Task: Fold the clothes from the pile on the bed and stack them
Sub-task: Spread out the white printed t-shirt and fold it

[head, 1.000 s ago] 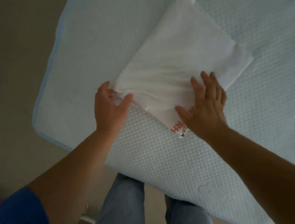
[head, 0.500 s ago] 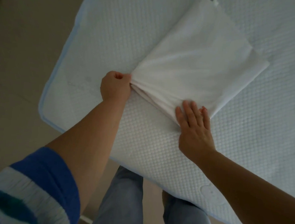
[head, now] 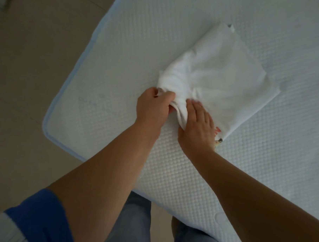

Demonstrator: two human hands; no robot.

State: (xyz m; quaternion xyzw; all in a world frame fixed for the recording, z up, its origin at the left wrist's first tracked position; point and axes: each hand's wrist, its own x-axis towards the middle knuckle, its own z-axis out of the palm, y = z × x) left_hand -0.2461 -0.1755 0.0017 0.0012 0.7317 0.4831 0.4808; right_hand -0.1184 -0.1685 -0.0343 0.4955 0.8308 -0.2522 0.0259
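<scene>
A white T-shirt (head: 224, 72), partly folded, lies on the quilted white mattress (head: 121, 64). A bit of its red print shows at the near right corner. My left hand (head: 153, 106) grips the bunched near-left corner of the shirt, fingers curled round the cloth. My right hand (head: 197, 126) lies just to the right of it with straight fingers pressing flat on the shirt's near edge. The two hands are almost touching. No pile or stack of clothes is in view.
The mattress has a pale blue edge (head: 50, 134) and its corner points to the lower left. Beige floor (head: 29, 60) lies to the left. My legs in blue jeans (head: 132, 227) stand against the near edge.
My left hand has carried the gripped corner rightward toward my right hand, bunching the shirt's left part. My right hand stays pressing on the near edge. The view shifted.
</scene>
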